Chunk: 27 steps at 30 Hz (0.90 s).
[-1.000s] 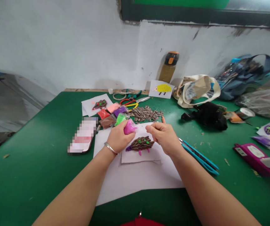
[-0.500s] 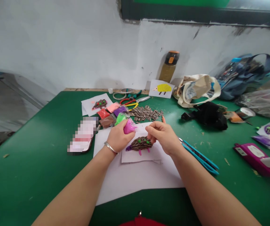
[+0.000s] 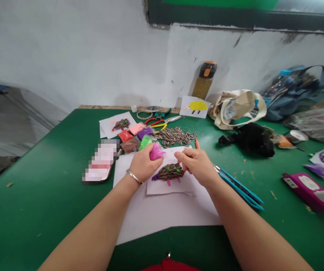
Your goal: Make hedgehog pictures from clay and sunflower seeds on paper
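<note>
My left hand (image 3: 144, 164) is closed round a small bag of pink clay (image 3: 157, 151). Just right of it, my right hand (image 3: 196, 164) is closed, thumb against curled fingers; whatever lies between them is too small or hidden to make out. Below and between both hands lies a hedgehog picture (image 3: 170, 172) made of striped seeds, with green dots, a purple snout and pink legs. Its small paper (image 3: 162, 189) rests on a larger white sheet (image 3: 167, 214). The right fingertips hover by the hedgehog's right end and partly cover it.
Clay bags (image 3: 129, 144), a seed pile (image 3: 176, 136), scissors (image 3: 166, 121) and a phone (image 3: 101, 162) surround the sheet. Blue tweezers (image 3: 241, 187) lie right of my right hand. Farther off are a bottle (image 3: 204, 81), a cream bag (image 3: 238, 109) and a magenta device (image 3: 306, 190).
The fingers of my right hand have curled in more tightly. My left hand still holds the pink clay bag. The whole view has shifted slightly.
</note>
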### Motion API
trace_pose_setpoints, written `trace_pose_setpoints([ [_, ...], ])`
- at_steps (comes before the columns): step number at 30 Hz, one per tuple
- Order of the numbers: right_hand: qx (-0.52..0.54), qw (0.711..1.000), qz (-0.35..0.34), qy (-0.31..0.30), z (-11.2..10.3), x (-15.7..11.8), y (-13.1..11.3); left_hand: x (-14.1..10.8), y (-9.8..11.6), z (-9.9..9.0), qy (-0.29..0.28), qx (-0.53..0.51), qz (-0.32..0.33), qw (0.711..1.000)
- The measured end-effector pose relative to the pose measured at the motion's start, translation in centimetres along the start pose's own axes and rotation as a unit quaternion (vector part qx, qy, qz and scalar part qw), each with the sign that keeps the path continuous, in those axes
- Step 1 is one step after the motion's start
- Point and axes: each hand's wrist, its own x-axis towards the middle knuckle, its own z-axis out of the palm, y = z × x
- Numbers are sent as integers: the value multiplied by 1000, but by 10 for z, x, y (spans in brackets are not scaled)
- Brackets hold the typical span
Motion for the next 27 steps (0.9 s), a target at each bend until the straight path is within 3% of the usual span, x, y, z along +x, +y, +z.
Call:
trace_pose_setpoints([
  [6, -2, 999, 6, -36, 3, 0, -2, 3, -2, 1, 1, 2, 1, 1000],
  [11, 30, 999, 30, -32, 5, 1, -1, 5, -5, -1, 3, 7, -7, 1000],
  [16, -84, 996, -29, -26, 0, -1, -6, 5, -7, -2, 4, 6, -11, 1000],
  [23, 19, 999, 19, -35, 4, 0, -1, 5, -7, -1, 10, 4, -9, 1000],
  [27, -29, 999, 9, -35, 3, -1, -3, 5, -8, -1, 8, 5, -14, 1000],
])
